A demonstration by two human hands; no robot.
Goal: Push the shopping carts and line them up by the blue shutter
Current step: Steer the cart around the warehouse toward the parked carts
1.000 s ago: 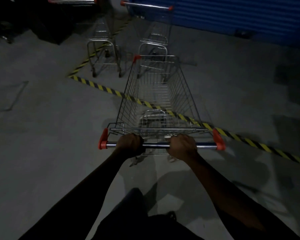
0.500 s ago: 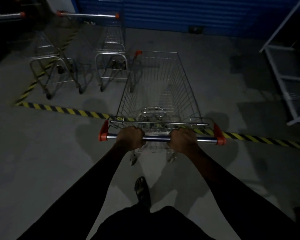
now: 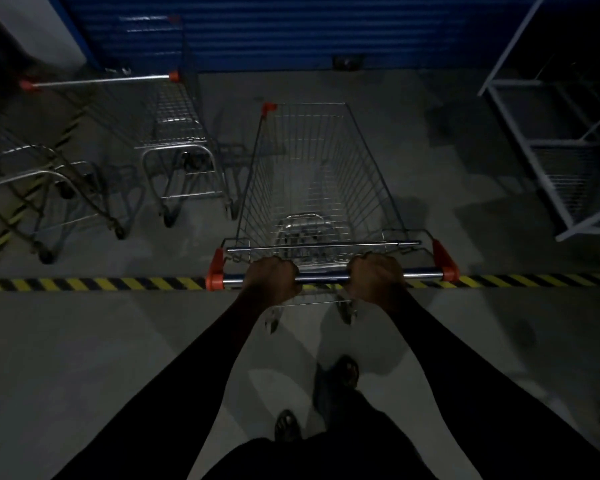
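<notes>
Dimly lit, two parked wire-mesh steel carts (image 3: 174,140) with orange-capped handles stand at left, baskets empty, before the ribbed blue shutter (image 3: 291,29). Centre, the left hand (image 3: 272,279) and right hand (image 3: 376,277) clench the chrome handlebar (image 3: 323,278) of an empty tapered wire shopping cart (image 3: 312,174) above yellow-black striped floor tape (image 3: 94,284). A white metal frame rack (image 3: 551,133) stands at right.

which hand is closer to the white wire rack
The right hand. It grips the pushed cart's handle bar on the side facing the white wire rack; the left hand holds the bar farther from it.
</notes>
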